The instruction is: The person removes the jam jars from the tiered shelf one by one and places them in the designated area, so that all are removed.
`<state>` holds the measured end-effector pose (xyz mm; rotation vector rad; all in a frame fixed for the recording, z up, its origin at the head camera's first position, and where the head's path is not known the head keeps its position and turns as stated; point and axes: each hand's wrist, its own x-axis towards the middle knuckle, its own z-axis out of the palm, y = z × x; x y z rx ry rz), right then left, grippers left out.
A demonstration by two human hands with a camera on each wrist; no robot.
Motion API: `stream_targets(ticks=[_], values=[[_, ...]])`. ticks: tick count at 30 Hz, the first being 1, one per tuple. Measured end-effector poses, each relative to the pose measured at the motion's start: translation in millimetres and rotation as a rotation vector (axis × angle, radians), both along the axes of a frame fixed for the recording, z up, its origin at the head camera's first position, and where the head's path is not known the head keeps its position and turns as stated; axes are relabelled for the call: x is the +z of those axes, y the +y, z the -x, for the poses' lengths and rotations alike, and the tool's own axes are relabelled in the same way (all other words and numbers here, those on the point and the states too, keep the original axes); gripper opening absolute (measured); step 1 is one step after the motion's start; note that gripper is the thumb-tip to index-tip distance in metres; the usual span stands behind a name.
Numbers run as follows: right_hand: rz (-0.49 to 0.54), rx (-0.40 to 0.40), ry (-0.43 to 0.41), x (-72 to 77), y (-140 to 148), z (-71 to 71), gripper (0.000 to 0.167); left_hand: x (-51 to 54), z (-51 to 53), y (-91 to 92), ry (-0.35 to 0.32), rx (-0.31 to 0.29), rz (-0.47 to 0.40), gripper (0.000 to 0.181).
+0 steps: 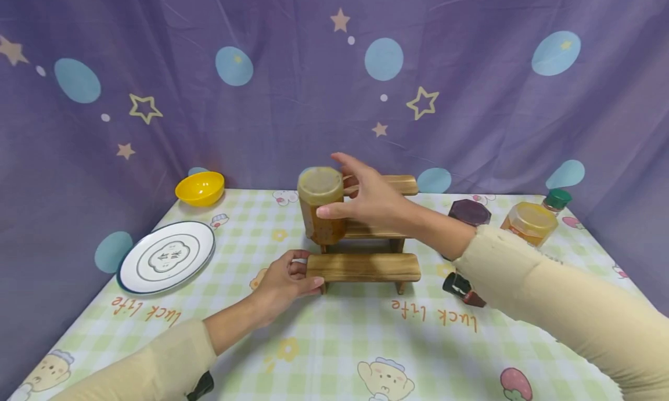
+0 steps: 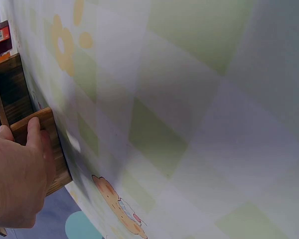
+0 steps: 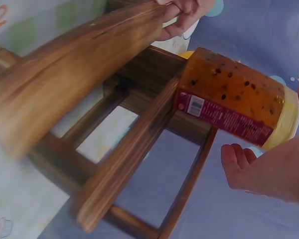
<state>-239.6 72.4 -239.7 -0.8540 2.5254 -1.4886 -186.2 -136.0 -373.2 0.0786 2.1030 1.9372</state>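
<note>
A stepped wooden rack (image 1: 363, 267) stands mid-table. On the left end of its middle step sits an upright jar (image 1: 326, 227) with a yellow lid; the right wrist view shows amber filling with dark seeds and a maroon label on this jar (image 3: 229, 94). My right hand (image 1: 373, 198) is spread beside the jar, thumb in front of it and fingers behind. In the right wrist view, a gap shows between that hand (image 3: 274, 169) and the jar. My left hand (image 1: 279, 285) grips the left end of the lowest step, also visible in the left wrist view.
To the left lie a white plate (image 1: 195, 262) and a yellow bowl (image 1: 201, 189). At right stand a dark-lidded jar (image 1: 470, 212), a yellow-lidded jar (image 1: 530, 221) and a green-capped container (image 1: 557, 199). A small black-capped bottle (image 1: 462, 288) lies below the right forearm.
</note>
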Motion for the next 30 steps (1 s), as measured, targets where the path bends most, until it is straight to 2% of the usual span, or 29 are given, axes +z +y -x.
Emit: stream_targets(ticks=[6, 11, 16, 22, 26, 30], values=[[-0.056, 0.0, 0.013, 0.6, -19.1, 3.2, 0.097, -0.4, -0.1, 0.0, -0.013, 0.013, -0.006, 0.057], [-0.059, -0.007, 0.032, -1.4, -23.8, 5.8, 0.091, -0.6, -0.2, -0.5, -0.019, 0.015, -0.006, 0.058], [-0.033, 0.007, 0.019, -1.4, -19.9, 7.0, 0.086, -0.4, -0.2, -0.4, -0.016, -0.001, -0.007, 0.059], [0.005, -0.001, 0.054, -2.8, -15.1, 5.5, 0.08, -1.0, -0.4, 0.5, -0.014, -0.003, -0.016, 0.061], [0.074, -0.01, 0.056, -3.0, -8.5, 0.1, 0.075, -1.2, 0.1, 0.6, -0.023, 0.007, -0.031, 0.061], [0.122, -0.068, 0.023, -1.4, 0.6, -9.2, 0.078, -1.1, -0.1, -0.5, -0.024, 0.015, -0.028, 0.059]])
